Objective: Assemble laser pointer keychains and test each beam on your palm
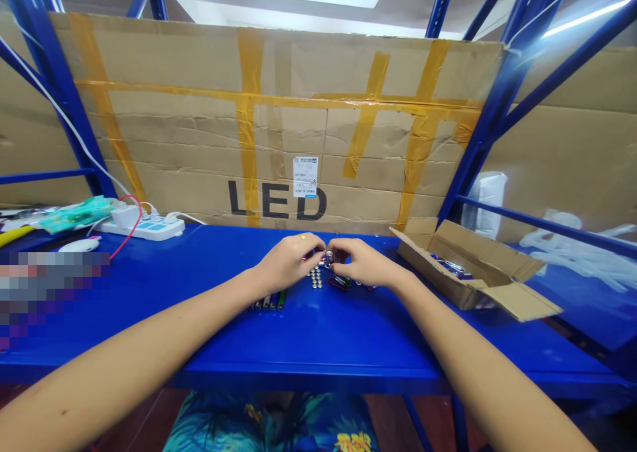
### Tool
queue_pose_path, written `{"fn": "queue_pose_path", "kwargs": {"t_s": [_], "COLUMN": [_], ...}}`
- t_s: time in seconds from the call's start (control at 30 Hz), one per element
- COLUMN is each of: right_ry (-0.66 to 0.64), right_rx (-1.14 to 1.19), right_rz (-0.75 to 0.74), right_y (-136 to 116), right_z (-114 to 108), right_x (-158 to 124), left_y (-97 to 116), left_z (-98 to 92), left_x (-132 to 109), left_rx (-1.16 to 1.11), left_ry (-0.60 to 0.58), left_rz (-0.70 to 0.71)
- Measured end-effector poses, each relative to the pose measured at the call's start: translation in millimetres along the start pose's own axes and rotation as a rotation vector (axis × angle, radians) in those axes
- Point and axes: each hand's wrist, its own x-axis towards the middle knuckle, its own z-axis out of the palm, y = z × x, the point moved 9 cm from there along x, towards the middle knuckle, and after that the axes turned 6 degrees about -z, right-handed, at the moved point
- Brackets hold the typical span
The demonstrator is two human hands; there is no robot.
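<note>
My left hand [287, 261], with a ring on one finger, is closed in a pinch above the table; what its fingertips hold is too small to name. Facing it, my right hand [362, 261] has thumb and fingers closed around a small shiny metallic piece [329, 258]. The two hands' fingertips almost meet. Below them, several small round silver discs [317, 279] lie in rows. Several slim dark and green tubes [269, 302] with silvery ends lie side by side beneath my left wrist. Under my right hand is a cluster of coloured carabiner-like clips [340, 282], partly hidden.
An open cardboard box [455, 263] with small metallic and blue items stands on the right of the blue table [318, 342]. A white power strip [149, 227] with cables sits at the back left. A taped cardboard sheet [199, 147] and blue posts [485, 133] bound the back.
</note>
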Motion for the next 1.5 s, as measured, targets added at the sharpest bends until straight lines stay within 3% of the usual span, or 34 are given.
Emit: {"fn": "queue_pose_path", "kwargs": {"t_s": [0.07,0.27,0.43,0.53,0.7,0.87,1.17,1.37,1.5], "right_ry": [0.003,0.035,0.043,0.030,0.017,0.017,0.030,0.095,0.105], "right_rx": [-0.005,0.085,0.088,0.067,0.032,0.019,-0.015,0.173,0.209], "right_rz": [0.007,-0.029,-0.012,-0.002,0.006,0.010,0.001,0.006,-0.002], "right_y": [1,3,7,8,9,7,7,7,10], "right_z": [0,1,-1,0,2,1,0,-6,-5], "right_x": [0,0,0,0,0,0,0,0,1], "left_y": [0,6,-7,-19,-42,-56,-58,-62,-50], "left_z": [-0.4,11.4,-9.4,-10.5,11.0,24.3,25.6,35.3,18.2], "left_x": [0,-2,7,10,-8,-19,-12,-17,-2], "left_rx": [0.001,-0.033,0.025,0.061,0.011,0.053,0.198,0.246,0.074], "left_ry": [0.005,-0.140,-0.121,-0.284,-0.639,-0.723,-0.563,-0.546,-0.294], "left_rz": [0.000,0.051,-0.061,-0.110,-0.258,-0.348,-0.336,-0.336,-0.302]}}
